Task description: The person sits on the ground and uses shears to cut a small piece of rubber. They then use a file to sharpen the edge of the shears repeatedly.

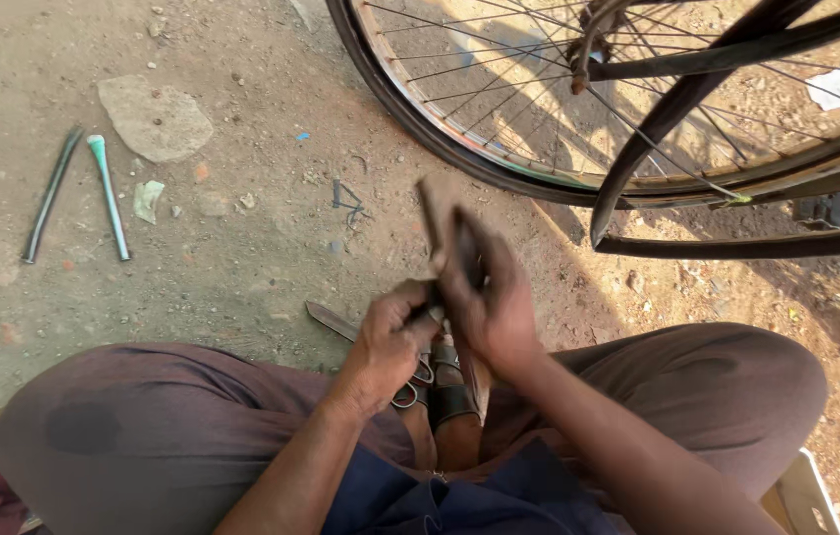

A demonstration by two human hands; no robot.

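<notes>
Rubber strip, dark, upright at centre frame: right hand clasps it, left hand grips its lower end. Bicycle wheel at one o'clock. Step: working the strip; steady grip needed.

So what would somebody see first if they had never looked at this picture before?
Probably the big bicycle wheel at the top, with its thin shiny spokes and dark tyre, standing on the dusty ground. Next come the two hands in the middle: the left hand and the right hand are close together, gripping a dark strip that sticks up between them. Off to the left, two thin tools lie side by side in the dirt.
</notes>
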